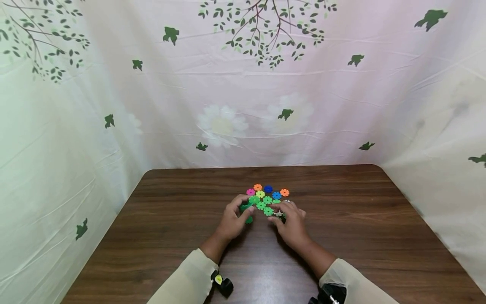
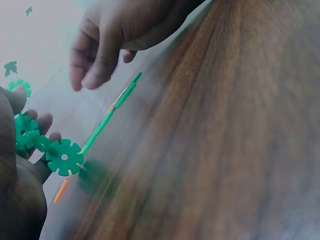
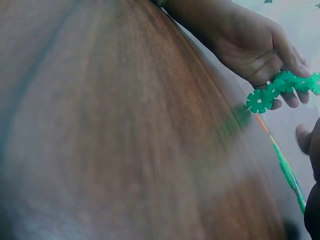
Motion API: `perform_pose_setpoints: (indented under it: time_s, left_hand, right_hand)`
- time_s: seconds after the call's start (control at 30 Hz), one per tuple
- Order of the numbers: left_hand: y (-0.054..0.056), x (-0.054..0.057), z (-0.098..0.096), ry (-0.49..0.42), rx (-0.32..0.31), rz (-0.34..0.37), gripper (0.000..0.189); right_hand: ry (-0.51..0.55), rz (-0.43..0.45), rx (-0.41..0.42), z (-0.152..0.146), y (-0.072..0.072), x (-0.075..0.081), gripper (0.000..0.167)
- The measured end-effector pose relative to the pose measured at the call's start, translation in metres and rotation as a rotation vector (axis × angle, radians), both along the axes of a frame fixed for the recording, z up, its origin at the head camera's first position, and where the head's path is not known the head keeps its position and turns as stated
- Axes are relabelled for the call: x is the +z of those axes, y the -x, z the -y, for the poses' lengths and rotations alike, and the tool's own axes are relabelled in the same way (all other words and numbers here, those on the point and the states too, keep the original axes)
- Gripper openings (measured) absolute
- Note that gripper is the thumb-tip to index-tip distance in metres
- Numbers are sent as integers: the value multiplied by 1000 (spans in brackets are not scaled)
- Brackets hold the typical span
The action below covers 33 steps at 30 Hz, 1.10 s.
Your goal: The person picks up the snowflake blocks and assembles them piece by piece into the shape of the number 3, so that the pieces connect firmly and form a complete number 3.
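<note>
My left hand [image 1: 231, 220] holds a short chain of green notched plastic discs [image 2: 64, 157], joined edge to edge and raised above the table; its thumb and fingers are around the upper part. The lowest disc hangs free below the fingers. Across from it, my right hand [image 1: 293, 226] hovers at the right side of the loose discs, fingers bent loosely downward. Nothing shows between its thumb and fingers in the left wrist view. Several loose green discs [image 1: 268, 211] lie flat between the two hands. Pale discs [image 1: 279, 214] show partly beneath the right hand.
Beyond the green discs lie a yellow disc [image 1: 260, 194], a pink disc [image 1: 250, 192], orange discs [image 1: 284, 192] and blue discs [image 1: 276, 195]. Everything lies on a brown wooden table [image 1: 174, 223]. A printed curtain [image 1: 243, 93] hangs behind and beside it.
</note>
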State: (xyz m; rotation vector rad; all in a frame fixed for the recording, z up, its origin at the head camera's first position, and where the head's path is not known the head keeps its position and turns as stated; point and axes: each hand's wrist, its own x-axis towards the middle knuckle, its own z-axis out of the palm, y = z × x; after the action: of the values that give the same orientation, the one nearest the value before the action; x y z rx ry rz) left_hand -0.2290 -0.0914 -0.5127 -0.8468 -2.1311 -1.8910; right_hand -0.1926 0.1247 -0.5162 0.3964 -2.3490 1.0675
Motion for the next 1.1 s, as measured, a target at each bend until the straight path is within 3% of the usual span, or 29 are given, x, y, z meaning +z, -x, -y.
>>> perform_pose_setpoints:
  time_s: [0.13, 0.33, 0.6, 0.8, 1.1]
  left_hand:
    - [1, 1, -2, -16, 1, -14, 24]
    - [3, 0, -3, -32, -62, -32, 29]
    - [5, 0, -4, -28, -84, -34, 41]
    - [5, 0, -4, -32, -82, -23, 42]
    - [8, -3, -5, -44, -90, -67, 44]
  right_hand:
    - [-20, 90, -63, -3, 0, 1, 37]
    - [-66, 197, -155, -7, 0, 3, 32]
    - [-144, 288, -231, -12, 2, 5, 35]
    - [-198, 357, -242, -13, 3, 9, 34]
    - [-171, 398, -199, -11, 4, 12, 32]
